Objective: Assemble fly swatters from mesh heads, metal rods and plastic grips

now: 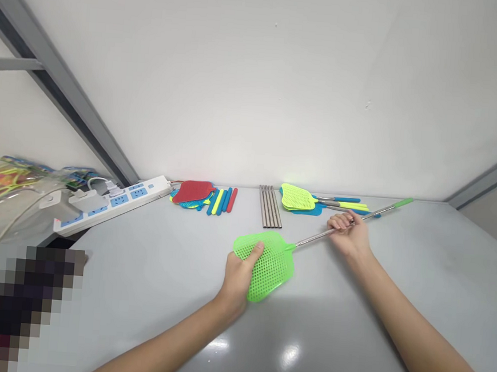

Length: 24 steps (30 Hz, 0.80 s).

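Observation:
A green fly swatter with a long metal rod and a green grip at the far end is held above the grey table. My left hand is closed on the edge of its mesh head, thumb on top. My right hand is wrapped around the metal rod, which extends past it toward the upper right. Just behind, several metal tubes lie side by side. Close to my right hand rests a pile of swatters, a yellow swatter head on top of blue ones.
Red swatter head tops a stack at the back, beside several coloured handles. A white power strip with plugs and cables runs along the left. Plastic-wrapped items lie beyond it. A wall closes off the grey table's back edge.

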Available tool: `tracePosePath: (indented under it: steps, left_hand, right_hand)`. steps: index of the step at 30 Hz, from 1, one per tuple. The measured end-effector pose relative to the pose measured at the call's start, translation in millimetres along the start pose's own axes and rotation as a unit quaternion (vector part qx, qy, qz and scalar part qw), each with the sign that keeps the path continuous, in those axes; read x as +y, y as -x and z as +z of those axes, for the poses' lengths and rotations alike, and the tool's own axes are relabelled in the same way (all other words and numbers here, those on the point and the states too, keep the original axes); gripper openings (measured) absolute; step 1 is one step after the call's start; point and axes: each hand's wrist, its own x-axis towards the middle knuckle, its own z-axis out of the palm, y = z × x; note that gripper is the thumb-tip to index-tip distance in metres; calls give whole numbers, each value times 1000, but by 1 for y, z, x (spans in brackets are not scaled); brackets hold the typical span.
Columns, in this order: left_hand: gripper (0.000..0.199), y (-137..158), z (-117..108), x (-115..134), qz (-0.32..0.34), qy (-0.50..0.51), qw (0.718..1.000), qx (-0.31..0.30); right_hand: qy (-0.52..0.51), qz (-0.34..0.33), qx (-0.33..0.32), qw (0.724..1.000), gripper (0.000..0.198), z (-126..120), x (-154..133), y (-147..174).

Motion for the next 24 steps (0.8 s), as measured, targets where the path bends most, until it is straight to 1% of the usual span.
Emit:
tracePosePath:
  steps: [2,3,6,9,13,16,20,24]
  left_hand:
    - [36,-3,-2,5,-7,7,1000,-6]
    - [37,-5,-3,7,-5,7,1000,-8]
    - [37,-12,-6,13,13,5,1000,-16]
    - [37,-20,-9,16,12,0,1000,-26]
    - [38,-27,-14,18,8,-2,999,-38]
    - [37,-33,-19,22,5,-9,999,-30]
    - [37,-42,-29,30,-15,-25,999,-38]
    - [35,-46,-33,36,-40,-35,998,-40]
  right_hand:
    - [-16,-60,23,998,23,-3,-12,-6]
    - [-19,-72,31,997,22,-5,-19,-8]
    - [-24,-88,42,995,20,-8,-34,-11]
    - [-30,-101,47,993,18,-8,-39,-11]
    - [-50,-94,54,993,20,-8,-31,-8]
    - [-68,-78,74,992,22,-11,-20,-6]
    - [-79,-62,92,991,24,-13,-8,-3]
    - [-75,-60,109,989,27,-13,-2,-1]
